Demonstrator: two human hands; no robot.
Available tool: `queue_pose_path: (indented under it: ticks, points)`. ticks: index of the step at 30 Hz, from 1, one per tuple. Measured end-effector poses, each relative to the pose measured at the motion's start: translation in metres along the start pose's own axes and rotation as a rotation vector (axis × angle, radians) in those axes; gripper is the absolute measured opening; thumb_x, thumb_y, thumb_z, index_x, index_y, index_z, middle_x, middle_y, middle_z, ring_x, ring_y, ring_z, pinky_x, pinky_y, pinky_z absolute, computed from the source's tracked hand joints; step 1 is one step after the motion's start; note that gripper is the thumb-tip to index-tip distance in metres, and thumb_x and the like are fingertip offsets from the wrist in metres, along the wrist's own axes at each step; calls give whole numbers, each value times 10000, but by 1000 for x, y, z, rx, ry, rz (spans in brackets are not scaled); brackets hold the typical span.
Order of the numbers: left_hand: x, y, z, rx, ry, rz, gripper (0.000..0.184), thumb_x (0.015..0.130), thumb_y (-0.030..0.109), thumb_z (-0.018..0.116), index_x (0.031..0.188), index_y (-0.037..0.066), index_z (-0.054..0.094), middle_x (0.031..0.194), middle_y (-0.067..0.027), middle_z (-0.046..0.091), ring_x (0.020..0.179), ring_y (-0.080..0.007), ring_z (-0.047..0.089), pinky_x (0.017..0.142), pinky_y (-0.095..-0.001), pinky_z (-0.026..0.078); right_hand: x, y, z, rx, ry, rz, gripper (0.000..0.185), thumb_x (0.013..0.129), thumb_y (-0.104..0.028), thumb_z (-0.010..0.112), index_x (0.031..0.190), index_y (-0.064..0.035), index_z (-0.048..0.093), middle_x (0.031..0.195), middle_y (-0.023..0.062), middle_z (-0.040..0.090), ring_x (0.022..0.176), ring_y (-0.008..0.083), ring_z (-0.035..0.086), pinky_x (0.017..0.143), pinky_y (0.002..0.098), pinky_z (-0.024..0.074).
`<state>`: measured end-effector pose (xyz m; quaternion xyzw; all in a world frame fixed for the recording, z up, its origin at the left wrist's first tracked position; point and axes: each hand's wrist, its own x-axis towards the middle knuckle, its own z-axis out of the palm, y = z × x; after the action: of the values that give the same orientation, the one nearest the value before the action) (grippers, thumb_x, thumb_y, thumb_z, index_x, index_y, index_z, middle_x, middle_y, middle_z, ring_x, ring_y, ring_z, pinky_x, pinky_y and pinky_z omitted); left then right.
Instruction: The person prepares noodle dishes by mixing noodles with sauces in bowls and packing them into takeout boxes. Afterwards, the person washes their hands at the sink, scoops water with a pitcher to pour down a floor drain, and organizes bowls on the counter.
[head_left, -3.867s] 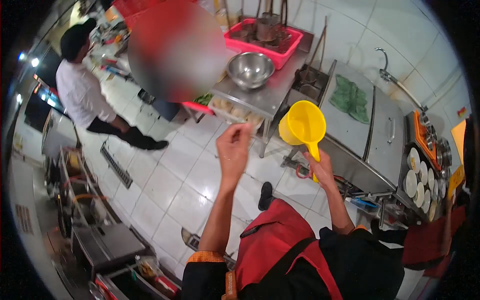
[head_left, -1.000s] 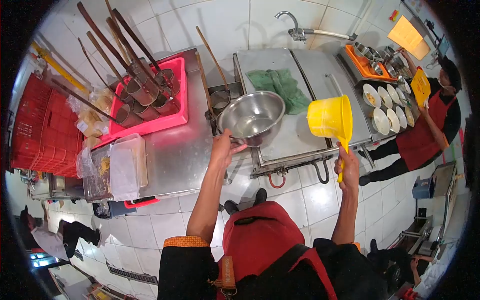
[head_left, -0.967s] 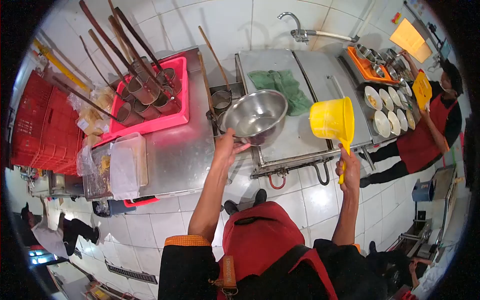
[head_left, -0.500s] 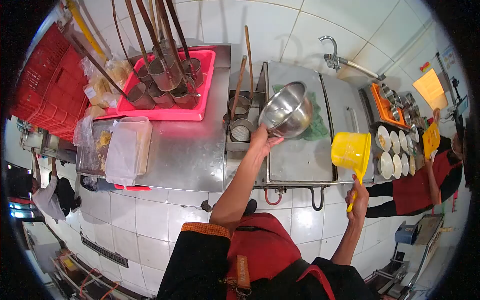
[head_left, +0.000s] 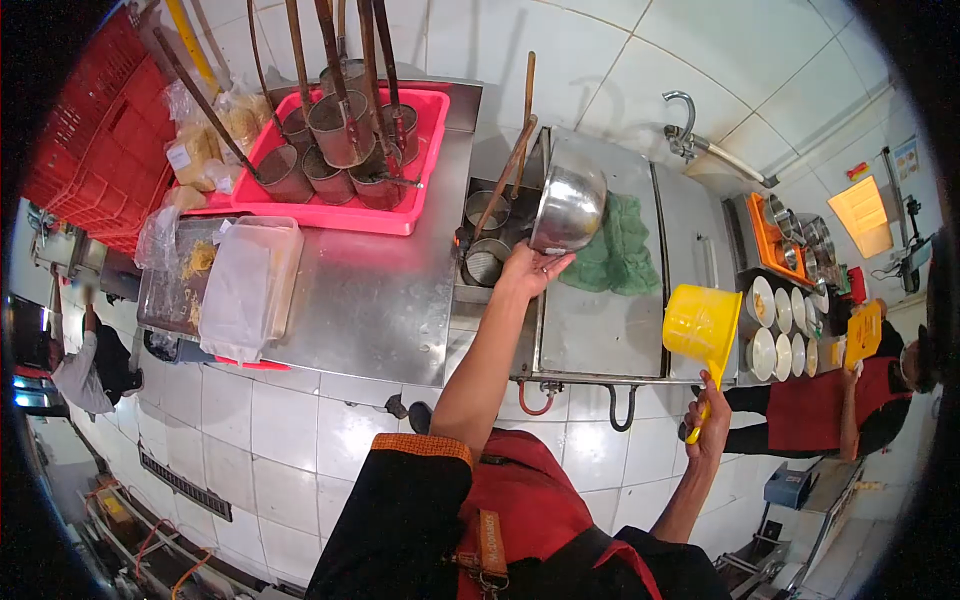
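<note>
My left hand is closed on the near rim of a shiny steel mixing bowl. The bowl is tipped steeply to the left, its mouth facing the wire strainer baskets in the narrow well; its inside is hidden. Behind it a crumpled green cloth lies on the steel lid. Out to the right, my right hand is wrapped round the handle of a yellow plastic dipper, held in front of the counter's right part. What the dipper contains does not show.
A pink tray of long-handled strainers stands at the left, with a lidded plastic container in front. A tap is on the wall. At the right are white bowls and a co-worker in a red apron.
The steel bowl has tipped over to the left, its inside turning out of sight, and the green cloth shows more. My right hand keeps hold of the dipper. The view has shifted slightly.
</note>
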<state>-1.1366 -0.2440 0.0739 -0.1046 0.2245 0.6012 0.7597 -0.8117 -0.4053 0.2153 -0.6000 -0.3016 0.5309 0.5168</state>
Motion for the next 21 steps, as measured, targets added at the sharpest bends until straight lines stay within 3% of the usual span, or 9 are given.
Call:
queue_pose_path:
  ticks: [2,5,9,13,14,16,17,19,21]
  points:
    - [-7,3,6,-117,90,-49,267,966,143,326,1125,-5,481,1257,-240,465,1164,-401,477,957,-508,473,-2,1,3,-11,5,7,333,926,-244,533,1173,-21,526,576,-51,415,375,10,336,327,144,280]
    - [14,2,-15,-170,4,-50,270,958,151,339,1136,9,484,1233,-242,486,1141,-398,501,946,-507,478,-5,2,6,9,-6,22,333,928,-244,530,1177,-23,524,575,-50,414,372,10,333,326,148,281]
    - [9,1,-17,-53,82,-57,297,941,189,375,1150,5,481,1180,-230,524,1088,-376,547,906,-498,504,-9,6,4,14,-30,-6,316,933,-229,522,1174,-24,533,582,-61,401,376,6,326,340,151,275]
    - [-14,-17,-20,356,193,220,390,923,293,439,1180,1,457,1066,-174,570,752,-306,648,661,-430,576,-8,12,-6,-49,-77,-109,364,917,-220,551,1214,-13,511,583,-64,399,377,4,336,330,153,262]
    - [-32,-19,-10,466,300,229,342,922,273,457,1106,-5,530,1059,-160,576,755,-305,649,656,-439,576,-16,6,4,-85,-32,-153,389,918,-198,545,1240,13,488,568,-70,383,375,4,330,327,157,254]
    - [-48,-30,-23,778,306,316,288,908,214,475,987,-32,601,1033,-163,595,729,-303,645,641,-420,577,-29,-7,8,-133,-260,-245,378,905,-152,555,1239,12,486,649,-53,438,409,3,361,345,158,305]
    - [-65,-32,-28,777,320,322,288,908,214,475,987,-32,601,1033,-163,595,729,-303,645,641,-420,577,-33,-11,14,-107,-290,-266,375,893,-141,567,1222,22,489,657,-41,458,411,9,369,343,164,308]
    - [-110,-32,-30,1252,316,697,259,847,169,519,837,-68,623,965,-214,613,711,-326,635,660,-383,514,-43,-14,33,-210,-304,-291,367,885,-140,573,1205,24,496,657,-35,457,411,15,374,342,166,309]
    - [-144,-28,-43,1275,263,815,233,840,145,515,876,-58,624,974,-214,609,727,-330,630,666,-379,501,-56,-10,60,-388,-344,-311,350,863,-142,594,1168,10,515,658,-23,453,437,27,401,369,171,334]
